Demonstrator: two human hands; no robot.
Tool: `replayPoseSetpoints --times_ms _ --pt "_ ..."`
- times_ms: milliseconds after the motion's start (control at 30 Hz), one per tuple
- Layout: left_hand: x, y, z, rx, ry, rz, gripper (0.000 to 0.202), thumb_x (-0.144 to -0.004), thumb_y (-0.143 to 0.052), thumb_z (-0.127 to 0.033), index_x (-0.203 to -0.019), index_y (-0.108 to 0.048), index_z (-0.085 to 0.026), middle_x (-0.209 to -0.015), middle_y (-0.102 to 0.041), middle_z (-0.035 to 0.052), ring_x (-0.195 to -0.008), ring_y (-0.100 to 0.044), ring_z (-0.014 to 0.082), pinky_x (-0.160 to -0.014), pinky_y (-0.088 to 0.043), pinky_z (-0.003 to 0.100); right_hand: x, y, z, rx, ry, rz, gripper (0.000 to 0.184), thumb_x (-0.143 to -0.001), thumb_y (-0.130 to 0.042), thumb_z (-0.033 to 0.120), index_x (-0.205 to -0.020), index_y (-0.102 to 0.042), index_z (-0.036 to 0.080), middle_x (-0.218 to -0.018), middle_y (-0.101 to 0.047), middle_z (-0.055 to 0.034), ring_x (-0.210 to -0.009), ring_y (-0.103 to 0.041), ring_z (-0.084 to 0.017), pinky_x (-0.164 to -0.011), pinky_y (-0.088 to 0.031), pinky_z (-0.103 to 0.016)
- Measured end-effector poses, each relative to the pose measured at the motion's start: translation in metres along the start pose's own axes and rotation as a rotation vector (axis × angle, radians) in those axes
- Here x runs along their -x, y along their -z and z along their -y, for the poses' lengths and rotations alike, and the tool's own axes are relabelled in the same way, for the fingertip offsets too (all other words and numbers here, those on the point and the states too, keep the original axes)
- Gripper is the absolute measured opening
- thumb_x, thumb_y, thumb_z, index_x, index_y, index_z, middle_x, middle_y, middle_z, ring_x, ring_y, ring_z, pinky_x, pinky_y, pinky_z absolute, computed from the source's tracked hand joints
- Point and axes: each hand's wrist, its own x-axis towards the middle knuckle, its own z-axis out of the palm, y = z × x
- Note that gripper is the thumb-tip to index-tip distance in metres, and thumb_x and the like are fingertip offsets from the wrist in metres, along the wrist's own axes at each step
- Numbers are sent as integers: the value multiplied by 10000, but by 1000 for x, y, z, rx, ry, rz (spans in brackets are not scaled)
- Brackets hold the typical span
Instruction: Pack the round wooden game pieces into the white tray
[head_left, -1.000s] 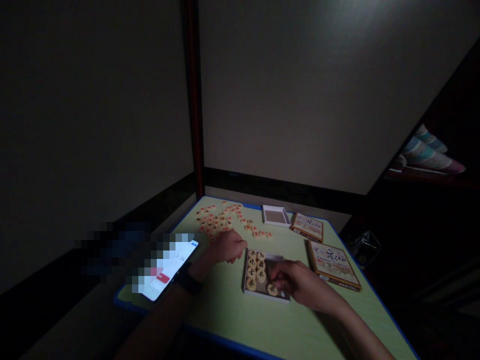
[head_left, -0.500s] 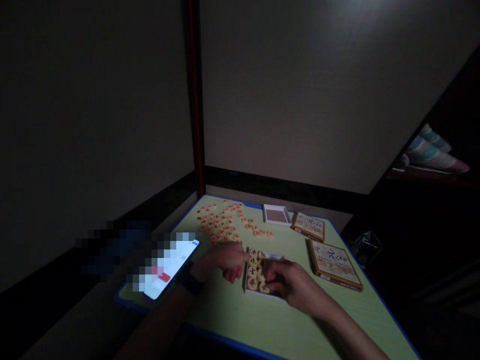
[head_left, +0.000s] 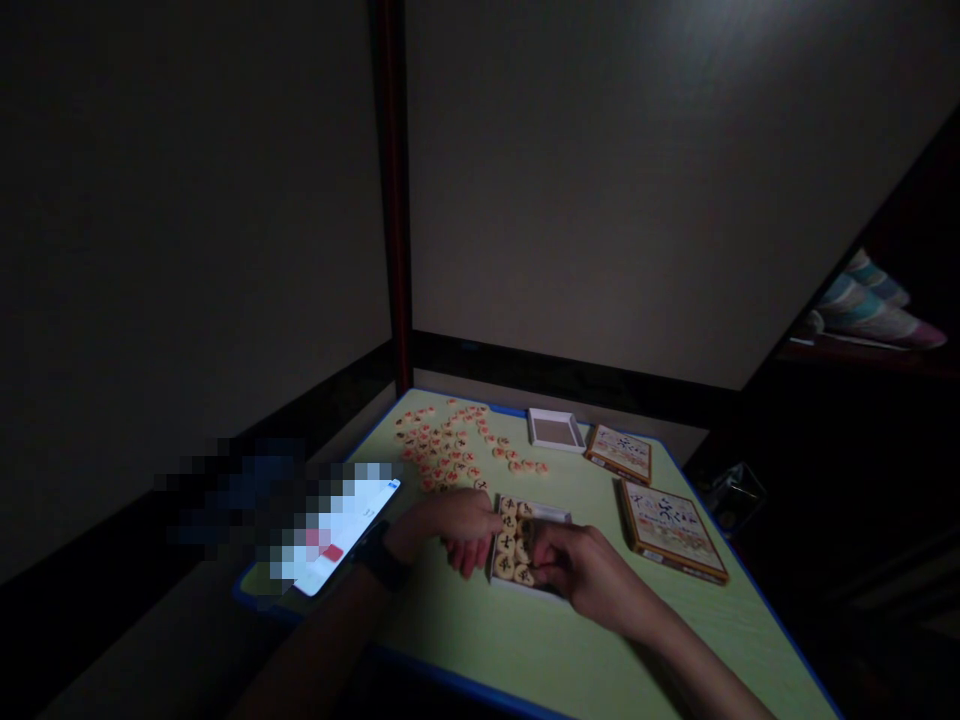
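While your left hand (head_left: 466, 520) curls beside the box (head_left: 556, 515), in from the counter's (head_left: 480, 640) near edge, your right hand (head_left: 581, 572) bunches over the discs (head_left: 505, 567) inside; I cannot tell whether either pinches one. Loose discs (head_left: 457, 466) spread toward the far left corner.

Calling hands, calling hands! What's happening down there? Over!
Right hand over white tray, at round pieces. Left hand beside tray's left edge. Right hand hides part of tray.

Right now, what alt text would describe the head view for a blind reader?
The right hand reaches into a white box holding round, character-marked pieces, the left hand beside it. On the green table are loose pieces, a white tray and two printed boxes; at left, a lit phone.
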Motion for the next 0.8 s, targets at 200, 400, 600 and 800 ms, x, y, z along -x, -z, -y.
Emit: replayPoseSetpoints --times_ms 200,400,600,800 --pt "-4 0 8 -13 -49 37 445 -853 -341 -291 -493 -559 -145 -464 -618 62 -394 -530 129 -451 -418 238 0 1 -3 13 18 -8 106 -732 -589 85 -733 -594 191 -704 -649 25 -651 -573 -119 -598 -380 -197" --pt "-4 1 5 32 -66 40 416 -851 -355 -283 -551 -604 -138 -515 -651 54 -379 -515 117 -411 -363 217 -1 3 -6 55 8 -35 99 -746 -578 99 -708 -582 191 -661 -629 28 -620 -551 -120 -578 -364 -208" --pt "-5 0 4 71 -60 -30 400 -847 -331 -237 -561 -594 -139 -488 -632 44 -370 -476 112 -429 -380 226 -3 9 -8 16 -4 -109 68 -823 -554 212 -813 -619 195 -654 -637 11 -612 -575 -144 -587 -401 -236" --pt "-4 -4 -2 -2 -25 -127 453 -891 -330 -284 -525 -559 -147 -468 -590 33 -365 -465 109 -458 -404 228 -6 16 -28 11 -25 -324 217 -882 -515 368 -914 -637 192 -763 -696 -39 -689 -633 -183 -645 -459 -277"
